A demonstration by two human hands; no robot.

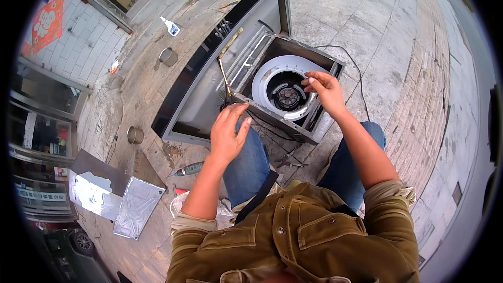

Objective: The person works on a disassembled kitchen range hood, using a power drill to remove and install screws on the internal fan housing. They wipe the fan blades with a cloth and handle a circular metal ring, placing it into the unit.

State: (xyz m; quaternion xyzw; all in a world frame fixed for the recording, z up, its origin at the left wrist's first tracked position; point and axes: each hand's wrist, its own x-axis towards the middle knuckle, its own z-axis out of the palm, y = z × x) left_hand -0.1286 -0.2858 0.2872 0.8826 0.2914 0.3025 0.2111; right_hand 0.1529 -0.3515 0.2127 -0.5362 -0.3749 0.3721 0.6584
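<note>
A range hood (220, 68) with a long black panel lies on the paving in front of me. Its metal box (272, 118) stands open at the top, showing a pale grey round fan housing (262, 81) with a dark fan wheel (289, 96) inside. Over the right rim of the housing is my right hand (326, 91), thumb and fingers drawn together; whatever they may pinch is too small to make out. My left hand (229, 131) hovers by the box's near left corner, fingers stretched and thumb apart, with nothing seen in it.
A power drill (189, 169) and pliers (291, 161) lie near my legs. To the left are metal panels (139, 207), two metal cups (135, 135) and a white spray bottle (170, 26). A black cable (359, 68) trails right of the box.
</note>
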